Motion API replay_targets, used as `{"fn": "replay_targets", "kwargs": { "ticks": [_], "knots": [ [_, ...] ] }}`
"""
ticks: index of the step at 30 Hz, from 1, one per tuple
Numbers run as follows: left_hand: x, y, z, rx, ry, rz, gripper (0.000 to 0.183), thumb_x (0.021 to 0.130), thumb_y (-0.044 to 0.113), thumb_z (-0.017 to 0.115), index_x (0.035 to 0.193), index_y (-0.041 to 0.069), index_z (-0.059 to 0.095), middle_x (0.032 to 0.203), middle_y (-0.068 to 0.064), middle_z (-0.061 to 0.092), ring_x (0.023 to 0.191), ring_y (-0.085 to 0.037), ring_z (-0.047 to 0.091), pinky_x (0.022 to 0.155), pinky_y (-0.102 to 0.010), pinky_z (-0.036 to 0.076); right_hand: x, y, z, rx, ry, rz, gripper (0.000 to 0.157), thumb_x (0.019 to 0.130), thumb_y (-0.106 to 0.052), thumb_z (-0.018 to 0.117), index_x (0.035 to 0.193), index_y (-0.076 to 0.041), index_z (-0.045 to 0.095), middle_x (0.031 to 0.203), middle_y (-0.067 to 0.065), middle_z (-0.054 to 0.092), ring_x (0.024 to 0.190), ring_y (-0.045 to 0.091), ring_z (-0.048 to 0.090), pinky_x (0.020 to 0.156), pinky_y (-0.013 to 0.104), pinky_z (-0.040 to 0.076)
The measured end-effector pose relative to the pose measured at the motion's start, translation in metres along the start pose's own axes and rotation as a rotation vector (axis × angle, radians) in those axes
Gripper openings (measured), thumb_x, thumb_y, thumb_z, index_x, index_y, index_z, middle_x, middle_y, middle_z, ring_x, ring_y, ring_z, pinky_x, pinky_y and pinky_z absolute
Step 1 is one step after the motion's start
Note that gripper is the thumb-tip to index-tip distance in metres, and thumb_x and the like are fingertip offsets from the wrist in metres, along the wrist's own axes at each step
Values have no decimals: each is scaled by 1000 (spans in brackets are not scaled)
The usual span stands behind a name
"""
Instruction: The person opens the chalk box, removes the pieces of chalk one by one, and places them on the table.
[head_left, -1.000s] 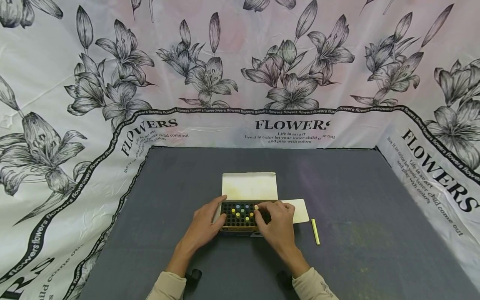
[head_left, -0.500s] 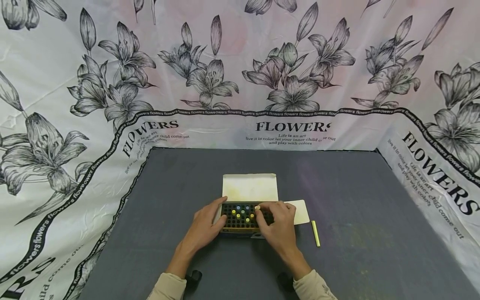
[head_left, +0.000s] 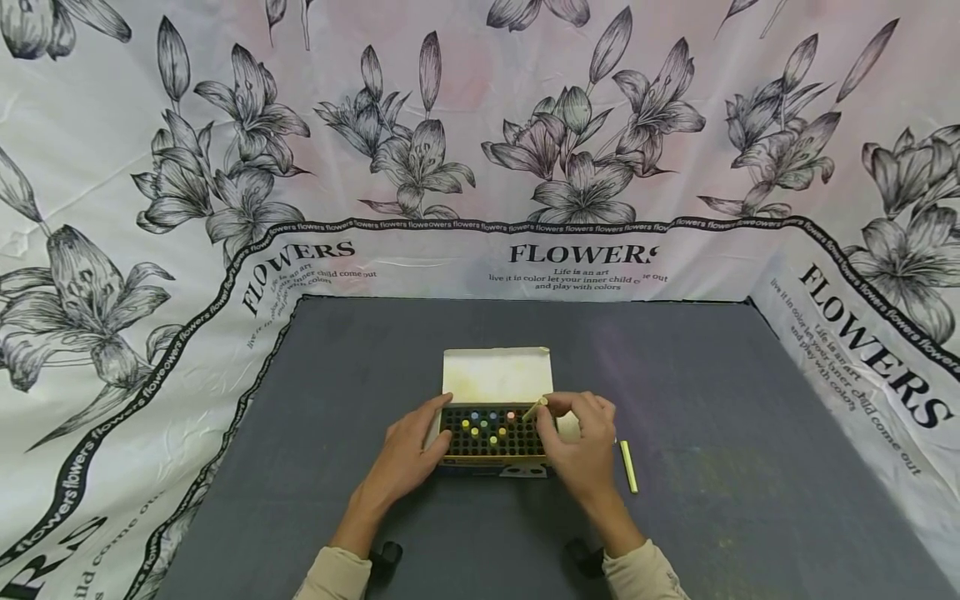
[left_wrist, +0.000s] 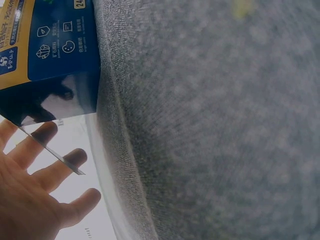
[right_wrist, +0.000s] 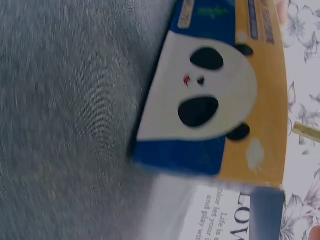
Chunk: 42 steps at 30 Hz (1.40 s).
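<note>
A cardboard chalk box (head_left: 487, 459) with a panda printed on its front stands in the middle of the table. Its black insert has rows of holes, and several coloured chalk tips show there, among them a pink chalk (head_left: 511, 416). My left hand (head_left: 408, 443) rests against the box's left end, thumb on the near edge and index finger at the far corner. In the left wrist view its other fingers (left_wrist: 60, 175) spread loosely behind a side flap. Over the right part of the insert, my right hand (head_left: 583, 446) pinches a tilted yellow chalk (head_left: 534, 409) between thumb and index finger.
A loose yellow chalk (head_left: 628, 467) lies on the grey table to the right of the box. The lid (head_left: 497, 375) is folded back behind it, and a right flap (head_left: 569, 428) is partly covered by the hand. A flower-printed cloth (head_left: 573, 260) borders the table.
My right hand has moved right, off the pink chalk, which now stands in a hole of the insert. A tilted yellow chalk now shows in its fingertips. The left hand stays at the box.
</note>
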<state>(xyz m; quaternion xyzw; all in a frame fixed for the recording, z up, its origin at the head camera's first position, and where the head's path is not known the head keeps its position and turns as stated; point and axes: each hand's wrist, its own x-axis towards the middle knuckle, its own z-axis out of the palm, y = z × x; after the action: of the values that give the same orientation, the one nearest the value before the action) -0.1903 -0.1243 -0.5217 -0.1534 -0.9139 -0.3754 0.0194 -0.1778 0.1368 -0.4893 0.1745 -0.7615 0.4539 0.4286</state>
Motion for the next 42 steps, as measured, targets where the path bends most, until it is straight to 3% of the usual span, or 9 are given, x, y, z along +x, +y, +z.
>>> {"fn": "replay_targets", "kwargs": {
  "ticks": [11,15,23,26,32,37,42],
  "knots": [
    [0,1,0,3,0,-18,54,102,31,57,154,32,44,113,3,66,83,-11,52,103,-59,36,11,5,-21,-10,93,36,12,74,9,75,85,3,73,72,12,68,71,24,57,96,35,29],
    [0,1,-1,-2,0,-16,54,102,31,57,154,32,44,110,4,65,82,-11,52,103,-59,37,16,9,-30,-5,136,39,10,75,14,71,83,8,71,70,18,67,70,20,55,96,32,26],
    [0,1,0,-8,-4,-5,53,103,31,56,154,30,44,89,9,57,77,-10,50,104,-61,37,21,13,-51,-23,177,66,8,78,13,68,85,10,71,70,22,66,76,-4,54,98,29,26],
    [-1,0,0,-8,-4,-4,53,103,31,56,154,31,44,84,10,54,72,-10,47,102,-60,37,22,13,-56,-29,183,77,8,78,13,67,85,11,71,69,23,65,76,-7,55,97,28,26],
    [0,0,1,-3,4,-5,54,102,31,56,154,31,44,93,9,59,77,-9,49,103,-60,37,25,9,-68,-47,182,91,8,80,14,66,87,13,70,69,25,64,77,-9,55,97,27,26],
    [-1,1,0,-5,-5,-5,53,103,30,56,154,30,44,86,9,55,74,-10,48,104,-60,36,26,10,-77,-69,189,104,9,80,15,65,87,15,70,69,28,63,77,-11,54,98,27,25],
    [0,1,0,-2,-6,-10,53,102,31,56,155,31,44,87,9,56,74,-10,48,102,-60,37,19,30,-93,-118,129,135,9,82,11,68,89,11,73,69,22,67,76,-13,52,95,26,25]
  ]
}}
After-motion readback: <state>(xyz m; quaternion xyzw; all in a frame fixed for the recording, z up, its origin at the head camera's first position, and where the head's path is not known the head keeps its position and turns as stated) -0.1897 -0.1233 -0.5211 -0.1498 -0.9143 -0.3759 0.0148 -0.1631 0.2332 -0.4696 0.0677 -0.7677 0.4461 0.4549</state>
